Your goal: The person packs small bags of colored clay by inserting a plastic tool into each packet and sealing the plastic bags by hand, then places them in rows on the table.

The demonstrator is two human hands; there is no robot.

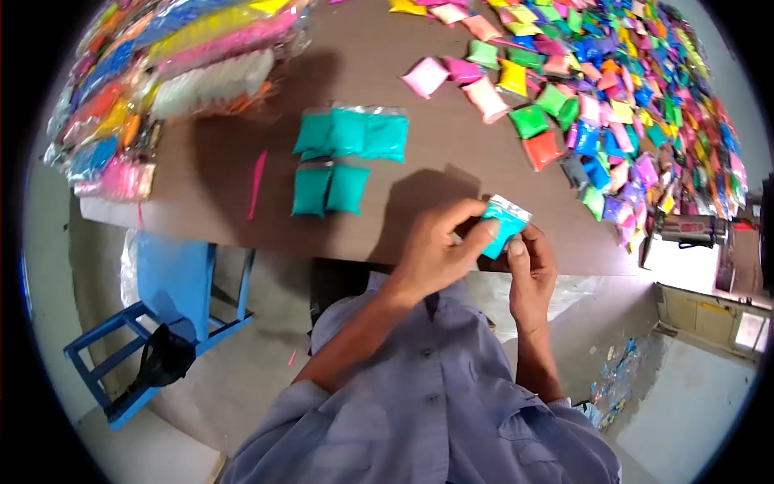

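Observation:
A small teal packet (pixel 503 231) with a clear top edge is held between my two hands, over the table's front edge. My left hand (pixel 443 246) pinches its left side with thumb and forefinger. On the other side, the thumb and fingers of my right hand (pixel 532 270) close on its lower right corner. To the left, several more teal packets (pixel 348 133) lie on the table in an overlapping row, with two teal packets (pixel 347 190) side by side just below them.
A large heap of coloured packets (pixel 597 105) spreads over the right of the brown table (pixel 355 77). Bagged rows of packets (pixel 214 85) fill the far left. A pink strip (pixel 256 185) lies nearby. Below stands a blue chair (pixel 173 282); a metal device (pixel 689 229) sits at right.

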